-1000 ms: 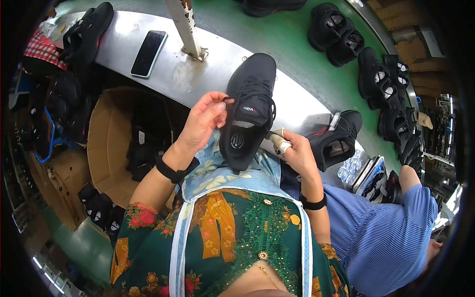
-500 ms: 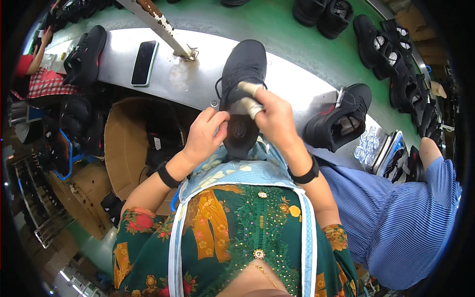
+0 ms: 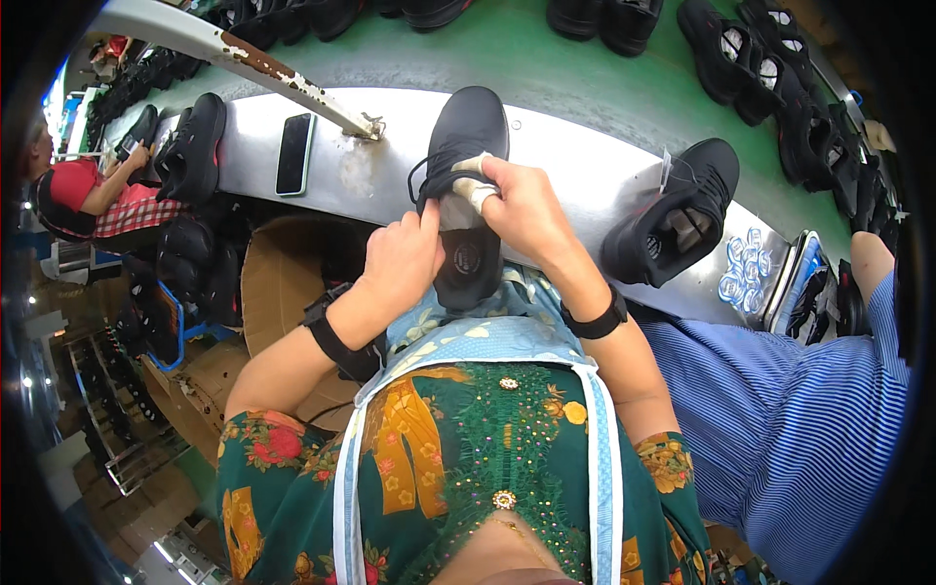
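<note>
A black lace-up sneaker lies in front of me, toe pointing away, its heel end by my apron. A round mark shows on its insole. My left hand is closed at the left side of the shoe's opening, fingers curled and the index fingertip on the collar. From the right, my right hand pinches the tongue and collar near the laces; pale covers wrap its thumb and a finger. A greyish lining shows between the hands. Exactly what the left fingertips grip is hidden.
A phone lies on the metal ledge near a chipped post. Black shoes stand on both sides and along the green belt. Someone in blue stripes sits at right, another person in red far left.
My right hand has shifted from over the laces down to the shoe's opening, closing on its edge. My left index finger now reaches up to the collar. The view has turned slightly.
</note>
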Motion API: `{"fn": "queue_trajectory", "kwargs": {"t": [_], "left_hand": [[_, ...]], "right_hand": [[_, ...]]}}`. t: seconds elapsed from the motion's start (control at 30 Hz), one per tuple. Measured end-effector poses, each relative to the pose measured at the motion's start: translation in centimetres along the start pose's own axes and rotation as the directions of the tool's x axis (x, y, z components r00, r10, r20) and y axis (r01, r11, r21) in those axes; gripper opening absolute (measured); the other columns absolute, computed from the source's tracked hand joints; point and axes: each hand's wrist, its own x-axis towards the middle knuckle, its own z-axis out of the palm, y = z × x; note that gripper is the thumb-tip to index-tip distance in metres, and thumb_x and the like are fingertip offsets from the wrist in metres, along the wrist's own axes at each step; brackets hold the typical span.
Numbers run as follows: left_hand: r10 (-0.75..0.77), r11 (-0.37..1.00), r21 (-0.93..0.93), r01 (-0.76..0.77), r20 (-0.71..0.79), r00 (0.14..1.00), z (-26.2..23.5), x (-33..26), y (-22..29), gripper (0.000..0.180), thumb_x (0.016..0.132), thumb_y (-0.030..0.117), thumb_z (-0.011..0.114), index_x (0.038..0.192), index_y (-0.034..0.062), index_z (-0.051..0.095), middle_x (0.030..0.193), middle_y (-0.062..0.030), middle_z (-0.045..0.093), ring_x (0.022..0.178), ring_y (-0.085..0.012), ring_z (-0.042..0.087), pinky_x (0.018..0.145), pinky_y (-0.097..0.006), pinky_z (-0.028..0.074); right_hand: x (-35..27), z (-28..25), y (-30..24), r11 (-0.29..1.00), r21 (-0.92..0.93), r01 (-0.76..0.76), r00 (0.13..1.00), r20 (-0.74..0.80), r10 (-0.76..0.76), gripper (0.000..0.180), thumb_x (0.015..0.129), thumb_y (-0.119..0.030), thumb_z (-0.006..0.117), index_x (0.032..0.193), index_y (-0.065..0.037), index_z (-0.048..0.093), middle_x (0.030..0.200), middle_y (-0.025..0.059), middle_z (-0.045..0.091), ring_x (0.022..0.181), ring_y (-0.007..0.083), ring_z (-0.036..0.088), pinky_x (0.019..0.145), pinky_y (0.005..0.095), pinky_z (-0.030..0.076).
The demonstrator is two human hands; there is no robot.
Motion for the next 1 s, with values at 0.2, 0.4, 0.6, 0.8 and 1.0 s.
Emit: {"fn": "queue_trajectory", "kwargs": {"t": [0.2,0.4,0.6,0.8,1.0], "left_hand": [[0.109,0.971,0.216,-0.106,-0.003,0.994,-0.5,2.4,-0.1,0.013,0.072,0.014,0.063,0.080,0.0076,0.055,0.072,-0.0091,0.054,0.070,-0.0286,0.057,0.062,-0.040,0.046],[0.031,0.999,-0.028,-0.035,-0.146,0.989,-0.8,1.1,0.4,0.017,0.070,0.016,0.068,0.073,0.0051,0.055,0.075,-0.0131,0.051,0.078,-0.0307,0.052,0.066,-0.042,0.042],[0.041,0.811,-0.579,0.087,0.205,0.978,-2.2,-2.7,0.1,0.032,0.084,0.020,0.062,0.061,0.0024,0.049,0.066,-0.0072,0.046,0.061,-0.0227,0.048,0.058,-0.031,0.041],[0.033,-0.235,-0.862,0.450,0.456,0.890,-3.4,-3.6,-3.1,0.039,0.098,0.026,0.039,0.067,0.0059,0.048,0.059,-0.0016,0.047,0.050,-0.0095,0.045,0.051,-0.025,0.043],[0.166,0.515,-0.760,0.396,0.542,0.824,-2.7,-9.6,-1.5,0.038,0.094,0.030,0.048,0.072,-0.0007,0.057,0.060,-0.0094,0.054,0.059,-0.0166,0.057,0.056,-0.033,0.046]], "right_hand": [[0.2,-0.7,-0.2,0.994,-0.105,0.044,0.999,0.010,-0.043,0.018,0.079,-0.022,0.061,0.090,-0.008,0.064,0.075,0.0180,0.063,0.073,0.0372,0.061,0.064,0.0426,0.047],[-0.3,-0.3,-0.2,0.989,-0.132,0.066,0.997,0.043,-0.061,0.019,0.079,-0.014,0.061,0.097,-0.007,0.064,0.077,0.0199,0.062,0.072,0.0362,0.061,0.064,0.0376,0.048],[-0.5,-0.2,0.0,0.945,-0.288,0.153,0.988,0.019,-0.154,0.018,0.080,-0.024,0.059,0.092,-0.010,0.062,0.075,0.0151,0.064,0.072,0.0353,0.061,0.063,0.0452,0.048],[-1.1,-0.5,-0.3,0.945,-0.258,0.200,0.980,0.064,-0.190,0.026,0.077,-0.012,0.061,0.102,-0.014,0.064,0.077,0.0163,0.063,0.072,0.0342,0.061,0.064,0.0409,0.048],[-4.1,0.1,-0.8,0.760,-0.562,0.327,0.945,0.219,-0.244,0.060,0.069,-0.003,0.063,0.123,-0.025,0.054,0.068,0.0079,0.053,0.060,0.0280,0.057,0.053,0.0382,0.046]]}}
